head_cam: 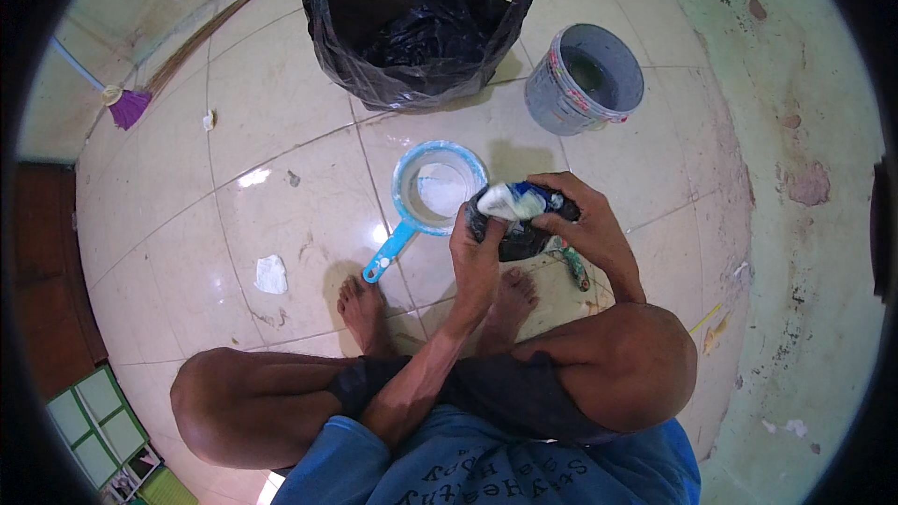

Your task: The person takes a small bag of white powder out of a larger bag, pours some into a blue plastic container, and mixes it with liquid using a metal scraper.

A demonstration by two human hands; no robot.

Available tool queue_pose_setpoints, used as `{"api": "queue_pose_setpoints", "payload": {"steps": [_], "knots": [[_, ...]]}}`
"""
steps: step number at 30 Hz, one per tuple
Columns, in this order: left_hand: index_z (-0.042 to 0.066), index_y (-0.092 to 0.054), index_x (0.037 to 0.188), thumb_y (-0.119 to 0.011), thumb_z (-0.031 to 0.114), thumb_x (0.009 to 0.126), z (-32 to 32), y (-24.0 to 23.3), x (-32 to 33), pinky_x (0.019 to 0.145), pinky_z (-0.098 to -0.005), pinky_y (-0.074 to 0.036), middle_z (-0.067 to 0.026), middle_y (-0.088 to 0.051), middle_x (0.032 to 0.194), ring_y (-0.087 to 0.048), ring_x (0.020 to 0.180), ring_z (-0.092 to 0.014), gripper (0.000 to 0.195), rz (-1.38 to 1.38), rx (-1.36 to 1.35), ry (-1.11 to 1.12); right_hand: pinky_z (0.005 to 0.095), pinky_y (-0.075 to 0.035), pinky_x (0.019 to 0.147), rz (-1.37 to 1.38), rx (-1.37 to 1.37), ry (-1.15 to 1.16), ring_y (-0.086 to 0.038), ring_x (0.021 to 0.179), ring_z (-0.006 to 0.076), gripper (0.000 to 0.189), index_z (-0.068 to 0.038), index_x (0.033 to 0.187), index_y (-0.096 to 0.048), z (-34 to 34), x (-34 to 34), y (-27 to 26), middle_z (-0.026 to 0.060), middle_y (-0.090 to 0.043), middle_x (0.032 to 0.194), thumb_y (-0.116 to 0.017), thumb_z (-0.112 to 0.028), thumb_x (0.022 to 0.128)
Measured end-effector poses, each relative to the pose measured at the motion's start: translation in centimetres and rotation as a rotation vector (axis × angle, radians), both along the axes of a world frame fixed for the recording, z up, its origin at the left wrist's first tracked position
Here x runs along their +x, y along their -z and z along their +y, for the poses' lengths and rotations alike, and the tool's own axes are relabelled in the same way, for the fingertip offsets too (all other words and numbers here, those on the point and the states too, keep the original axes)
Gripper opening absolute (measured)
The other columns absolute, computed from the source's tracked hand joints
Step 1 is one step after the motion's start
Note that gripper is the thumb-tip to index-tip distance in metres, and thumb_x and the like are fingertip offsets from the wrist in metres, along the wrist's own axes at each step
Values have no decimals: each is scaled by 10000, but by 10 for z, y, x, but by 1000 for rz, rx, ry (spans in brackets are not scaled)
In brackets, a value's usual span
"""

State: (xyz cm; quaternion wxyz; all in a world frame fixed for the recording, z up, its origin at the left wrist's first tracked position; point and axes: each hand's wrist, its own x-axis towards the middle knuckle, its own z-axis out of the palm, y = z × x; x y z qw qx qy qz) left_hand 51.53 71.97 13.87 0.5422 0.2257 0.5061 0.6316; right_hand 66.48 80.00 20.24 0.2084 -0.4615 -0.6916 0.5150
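Observation:
Both my hands grip a small black plastic bag (523, 242) with a white and blue wrapper (519, 200) showing at its mouth. My left hand (477, 252) pinches its left side, thumb near the white part. From the right, my right hand (579, 214) holds the other side with fingers over the top. What the bag contains is hidden. Just left of it, a blue dipper (400, 242) with white residue inside rests on the tiles, its handle towards my left foot. A green-handled tool (575, 268), partly covered, lies below my right hand.
A large black plastic bag (414, 88) stands open ahead, beside a grey bucket (554, 105) holding dark liquid. A stick broom (224, 21) and purple brush (128, 106) are at the upper left. A white scrap (271, 275) lies on the floor. A stained green wall (807, 126) bounds the right.

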Motion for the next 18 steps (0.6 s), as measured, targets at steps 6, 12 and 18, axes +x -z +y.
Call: {"api": "queue_pose_setpoints", "payload": {"steps": [6, 12, 18], "knots": [[46, -525, 1280, -547, 209, 993, 4, 19, -6, 992, -352, -440, -64, -610, 1193, -567, 1105, -166, 330, -527, 75, -13, 298, -442, 967, 230, -141, 252, -583, 1088, 168, 459, -15, 1317, -564, 0, 9, -8, 110, -641, 1190, -646, -99, 873], [81, -495, 1309, -573, 253, 974, 12, 0, -10, 1049, -416, -422, -66, -585, 1289, -557, 1193, -234, 385, -792, 141, -4, 299, -418, 997, 295, -143, 335, -565, 1103, 163, 540, 1, 1364, -504, -9, 21, -7, 110, -609, 1228, -515, 18, 825], [62, -501, 1293, -604, 216, 957, 15, 1, -17, 1059, -420, -427, -88, -598, 1268, -572, 1178, -235, 385, -874, 143, -9, 304, -404, 1014, 347, -191, 267, -548, 1133, 186, 522, -6, 1349, -513, -8, 19, -19, 109, -589, 1230, -590, -60, 836]]}}
